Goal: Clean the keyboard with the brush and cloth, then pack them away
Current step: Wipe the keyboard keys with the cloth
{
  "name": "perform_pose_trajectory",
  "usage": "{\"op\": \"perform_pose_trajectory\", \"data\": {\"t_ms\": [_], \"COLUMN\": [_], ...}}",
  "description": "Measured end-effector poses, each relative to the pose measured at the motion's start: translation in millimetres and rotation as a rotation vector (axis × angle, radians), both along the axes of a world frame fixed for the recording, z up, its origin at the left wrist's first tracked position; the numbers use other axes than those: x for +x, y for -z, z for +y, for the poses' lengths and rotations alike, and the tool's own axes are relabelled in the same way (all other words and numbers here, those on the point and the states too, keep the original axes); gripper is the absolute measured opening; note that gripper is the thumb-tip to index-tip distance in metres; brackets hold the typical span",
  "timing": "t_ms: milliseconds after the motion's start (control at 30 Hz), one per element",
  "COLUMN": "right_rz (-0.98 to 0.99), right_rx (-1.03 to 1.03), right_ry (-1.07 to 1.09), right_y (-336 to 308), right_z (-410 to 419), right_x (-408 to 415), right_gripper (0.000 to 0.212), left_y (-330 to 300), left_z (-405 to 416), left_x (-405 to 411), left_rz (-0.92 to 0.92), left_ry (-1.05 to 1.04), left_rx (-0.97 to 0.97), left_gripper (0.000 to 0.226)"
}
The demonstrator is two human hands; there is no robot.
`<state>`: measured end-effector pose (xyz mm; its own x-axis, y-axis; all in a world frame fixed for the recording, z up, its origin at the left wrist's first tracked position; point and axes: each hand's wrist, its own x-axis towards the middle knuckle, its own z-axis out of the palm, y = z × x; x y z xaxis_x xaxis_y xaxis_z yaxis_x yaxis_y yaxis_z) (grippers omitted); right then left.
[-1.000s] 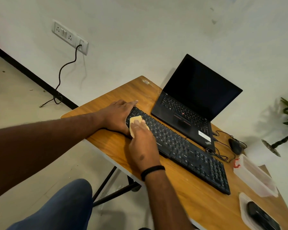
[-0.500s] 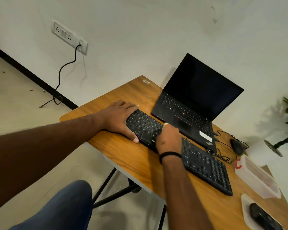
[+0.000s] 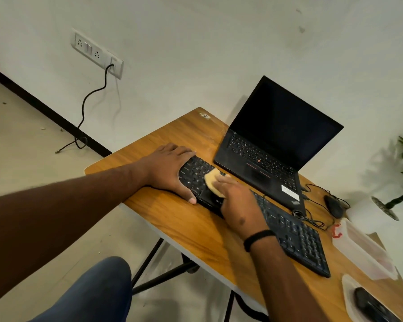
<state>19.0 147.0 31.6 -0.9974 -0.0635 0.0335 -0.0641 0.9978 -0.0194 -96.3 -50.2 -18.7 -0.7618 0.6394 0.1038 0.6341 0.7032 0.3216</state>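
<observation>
- Wooden table (image 3: pixel 172 214) stands by a white wall (image 3: pixel 196 43), on pale floor with dark skirting along the wall's foot.
- My black keyboard (image 3: pixel 293 231) lies slantwise across the table, running from my left hand toward the near right.
- My left hand (image 3: pixel 170 169) lies flat, palm down, over the keyboard's far-left end; its fingers are straight and spread, the thumb pointing toward me along the keyboard's near edge. That forearm reaches in long from the lower left.
- My right hand (image 3: pixel 239 202) rests on the keys just beside the left one, knuckles up, fingers bent down onto the yellow cloth (image 3: pixel 213 182), which it presses against the keys. Part of the cloth bulges out past my fingertips toward the left hand. I wear a black band (image 3: pixel 258 239) on that wrist.
- Behind the keyboard, an open black laptop (image 3: pixel 265 156) has a dark screen; the 2 sit near each other but apart.
- Right of the laptop are a black mouse (image 3: pixel 334 206) and a loose coil of black cable (image 3: pixel 310 220).
- At the table's right edge sits a clear plastic box (image 3: pixel 365 252) with a red clip, and nearer me a clear lid (image 3: pixel 348 296) with a dark object lying on it; I cannot tell what that is.
- Up on the wall, a socket panel (image 3: pixel 96 52) has 1 black cord plugged in, trailing to the floor.
- My knee in blue cloth (image 3: pixel 98 289) shows at the bottom.
</observation>
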Motion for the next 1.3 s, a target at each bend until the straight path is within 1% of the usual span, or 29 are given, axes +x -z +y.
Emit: {"op": "perform_pose_trajectory", "data": {"t_ms": [67, 133, 200, 233, 400, 500, 600, 700, 767, 867, 967, 1067, 1133, 1200, 1300], "right_rz": [0.03, 0.087, 0.117, 0.129, 0.225, 0.236, 0.161, 0.077, 0.059, 0.058, 0.085, 0.175, 0.23, 0.245, 0.247], "right_rx": [-0.011, -0.032, -0.049, -0.063, -0.225, -0.307, -0.319, -0.209, -0.133, -0.079, -0.033, -0.07, -0.149, -0.222, -0.285], "right_ry": [0.173, 0.33, 0.399, 0.406, 0.342, 0.232, 0.041, -0.102, -0.084, 0.073, 0.248, 0.353, 0.351, 0.309, 0.199], "right_y": [-5.4, -8.9, -7.9, -5.4, 6.2, 7.2, 6.6, 6.5, 5.0, -1.5, -6.6, -5.3, -1.1, 0.6, -0.6], "right_z": [19.7, 26.2, 17.1, 7.8, -50.9, -72.8, -71.2, -41.9, -16.3, 13.0, 14.1, -13.2, -38.5, -64.4, -89.0], "right_x": [0.5, -3.1, -13.8, -21.6, -56.3, -56.1, -41.8, -24.1, -13.4, -3.2, -3.1, -16.6, -31.5, -43.2, -49.9], "right_gripper": [0.041, 0.03, 0.019, 0.016, 0.016, 0.027, 0.042, 0.051, 0.053, 0.052, 0.038, 0.018, 0.016, 0.019, 0.025], "left_y": [-0.6, -1.7, -2.3, -2.6, -1.0, -1.4, -0.7, 0.6, 0.3, -0.9, -1.5, -2.1, -2.3, -1.5, 0.7], "left_z": [-0.2, 0.0, 0.1, 0.3, 1.6, 1.9, 1.4, 0.5, 0.4, 0.9, 1.1, 1.7, 2.3, 2.4, 1.9], "left_x": [0.4, 2.0, 2.6, 2.9, 2.8, 2.6, 1.9, 1.3, 1.5, 2.3, 4.1, 4.6, 4.5, 4.0, 1.3], "left_rz": [-0.008, -0.013, -0.006, -0.003, 0.009, 0.009, 0.01, 0.004, 0.001, -0.004, -0.005, 0.011, 0.01, 0.008, 0.014], "left_ry": [0.001, 0.004, 0.002, 0.001, -0.001, 0.005, 0.01, 0.007, 0.003, -0.001, -0.001, -0.003, -0.002, 0.001, 0.019], "left_rx": [0.012, 0.014, 0.013, 0.013, -0.015, -0.01, 0.009, 0.011, -0.004, -0.007, -0.009, -0.003, 0.001, 0.013, 0.066], "left_gripper": [0.141, 0.141, 0.14, 0.139, 0.141, 0.14, 0.138, 0.14, 0.141, 0.145, 0.143, 0.14, 0.141, 0.142, 0.131]}}
